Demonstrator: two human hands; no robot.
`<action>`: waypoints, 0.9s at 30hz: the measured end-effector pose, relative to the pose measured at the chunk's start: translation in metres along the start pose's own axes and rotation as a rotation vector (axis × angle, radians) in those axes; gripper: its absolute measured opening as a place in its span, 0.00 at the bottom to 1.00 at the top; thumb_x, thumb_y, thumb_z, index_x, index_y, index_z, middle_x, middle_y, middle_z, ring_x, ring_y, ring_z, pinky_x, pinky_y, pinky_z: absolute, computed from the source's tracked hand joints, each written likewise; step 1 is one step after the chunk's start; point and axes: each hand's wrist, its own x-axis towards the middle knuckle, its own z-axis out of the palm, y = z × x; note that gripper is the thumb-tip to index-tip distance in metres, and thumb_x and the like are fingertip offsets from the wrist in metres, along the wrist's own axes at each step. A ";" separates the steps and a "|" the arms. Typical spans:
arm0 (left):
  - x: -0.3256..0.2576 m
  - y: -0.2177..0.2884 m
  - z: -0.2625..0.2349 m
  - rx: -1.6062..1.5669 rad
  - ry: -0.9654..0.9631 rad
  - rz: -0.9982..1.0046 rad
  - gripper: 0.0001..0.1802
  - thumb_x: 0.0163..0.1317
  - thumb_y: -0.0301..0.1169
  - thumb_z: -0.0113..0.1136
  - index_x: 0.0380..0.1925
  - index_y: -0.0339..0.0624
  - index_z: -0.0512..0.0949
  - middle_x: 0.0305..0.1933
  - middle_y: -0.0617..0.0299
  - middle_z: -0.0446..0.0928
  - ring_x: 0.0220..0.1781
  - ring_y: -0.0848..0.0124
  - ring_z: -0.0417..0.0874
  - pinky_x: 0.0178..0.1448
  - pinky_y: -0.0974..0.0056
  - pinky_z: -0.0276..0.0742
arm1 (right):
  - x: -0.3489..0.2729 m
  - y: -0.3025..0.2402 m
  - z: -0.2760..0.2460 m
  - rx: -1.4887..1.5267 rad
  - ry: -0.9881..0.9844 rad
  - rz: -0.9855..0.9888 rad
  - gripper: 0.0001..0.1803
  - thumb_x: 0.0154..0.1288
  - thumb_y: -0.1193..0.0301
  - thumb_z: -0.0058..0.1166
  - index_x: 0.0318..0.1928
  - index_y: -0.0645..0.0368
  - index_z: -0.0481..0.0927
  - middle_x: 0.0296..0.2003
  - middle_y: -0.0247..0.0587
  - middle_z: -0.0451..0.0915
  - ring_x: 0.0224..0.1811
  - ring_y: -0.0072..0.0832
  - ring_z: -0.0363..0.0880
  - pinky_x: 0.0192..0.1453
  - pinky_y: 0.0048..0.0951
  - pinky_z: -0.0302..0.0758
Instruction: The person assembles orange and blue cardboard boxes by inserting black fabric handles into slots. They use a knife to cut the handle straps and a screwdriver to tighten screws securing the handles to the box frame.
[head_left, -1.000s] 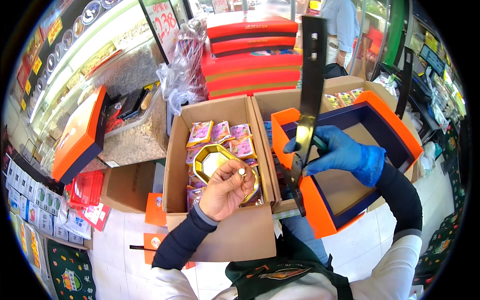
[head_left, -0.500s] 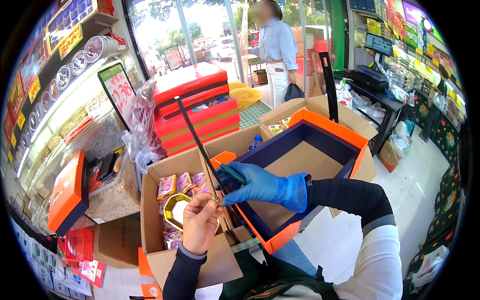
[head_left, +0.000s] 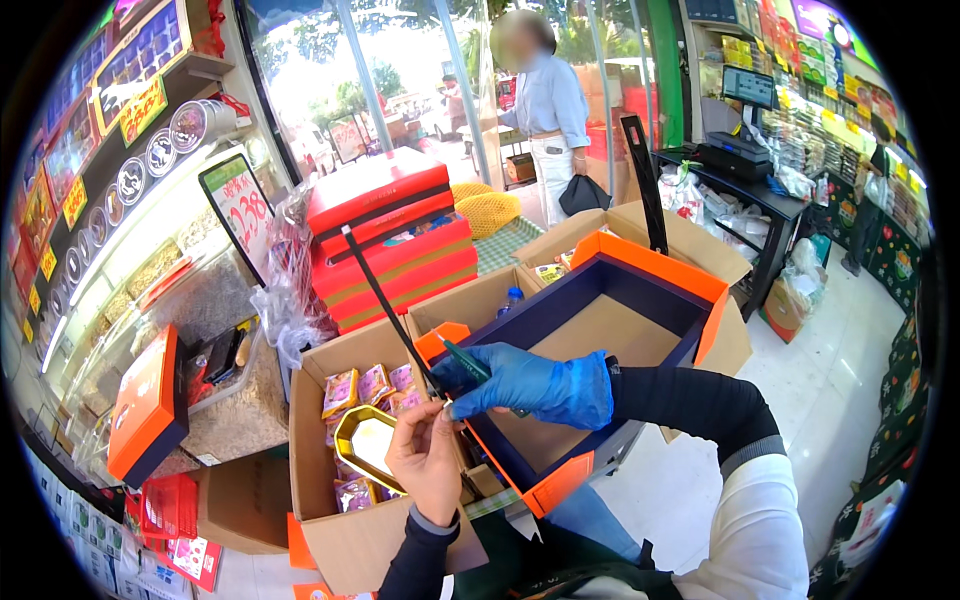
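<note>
My left hand (head_left: 428, 455), bare, pinches something small between thumb and fingertips, too small to make out, by the lower end of a black strap (head_left: 385, 300). Touching it is my right hand (head_left: 530, 385) in a blue glove, closed around a dark green pen-like tool (head_left: 463, 360). The strap rises slanting from between the hands. Beneath the right hand lies an open orange and navy gift box (head_left: 640, 330) with a bare cardboard-coloured bottom. A second black strap (head_left: 645, 185) stands up from its far side. Part of what both hands grip is hidden by the fingers.
A carton (head_left: 312, 450) at the left holds small wrapped packets (head_left: 375, 383) and a gold-rimmed octagonal tray (head_left: 352, 425). Red boxes (head_left: 390, 240) are stacked behind. An orange lid-like box (head_left: 148, 405) leans at far left. A blue-capped bottle (head_left: 512, 298) stands in a carton. A person (head_left: 555, 110) stands beyond.
My left hand has shifted slightly right and down, its fingertips now against the gloved fingers. The green tool has tilted in my right hand. The view has moved a little.
</note>
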 end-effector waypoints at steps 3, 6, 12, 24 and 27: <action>-0.002 0.000 0.006 0.020 0.005 0.039 0.05 0.58 0.18 0.55 0.35 0.32 0.73 0.30 0.60 0.76 0.31 0.76 0.78 0.37 0.73 0.75 | 0.007 0.012 -0.008 -0.042 -0.011 -0.088 0.21 0.49 0.68 0.66 0.45 0.55 0.77 0.26 0.27 0.76 0.21 0.13 0.66 0.22 0.15 0.61; -0.003 0.004 0.005 0.075 0.032 0.064 0.04 0.58 0.18 0.55 0.34 0.32 0.73 0.30 0.59 0.77 0.31 0.74 0.79 0.37 0.72 0.76 | 0.009 0.004 -0.006 -0.070 -0.035 -0.060 0.19 0.48 0.69 0.66 0.43 0.57 0.77 0.27 0.30 0.76 0.23 0.15 0.69 0.24 0.17 0.65; 0.000 0.008 0.003 0.073 0.007 -0.030 0.04 0.57 0.20 0.57 0.33 0.32 0.74 0.29 0.59 0.77 0.30 0.74 0.79 0.37 0.72 0.76 | 0.012 0.006 -0.010 -0.116 -0.061 -0.054 0.22 0.49 0.71 0.66 0.46 0.58 0.74 0.31 0.30 0.75 0.31 0.16 0.71 0.31 0.17 0.70; 0.004 0.009 -0.004 -0.015 -0.044 -0.120 0.05 0.58 0.21 0.56 0.33 0.31 0.74 0.29 0.57 0.78 0.30 0.71 0.81 0.38 0.67 0.79 | 0.018 0.013 -0.012 -0.072 -0.076 -0.101 0.20 0.48 0.71 0.66 0.43 0.59 0.76 0.31 0.34 0.78 0.30 0.18 0.73 0.31 0.19 0.71; 0.006 0.012 -0.008 -0.041 -0.067 -0.142 0.05 0.58 0.21 0.56 0.34 0.31 0.73 0.30 0.57 0.78 0.30 0.71 0.81 0.38 0.68 0.79 | 0.017 -0.003 -0.013 -0.128 -0.117 0.037 0.23 0.49 0.75 0.65 0.48 0.58 0.74 0.37 0.30 0.76 0.39 0.17 0.72 0.45 0.20 0.70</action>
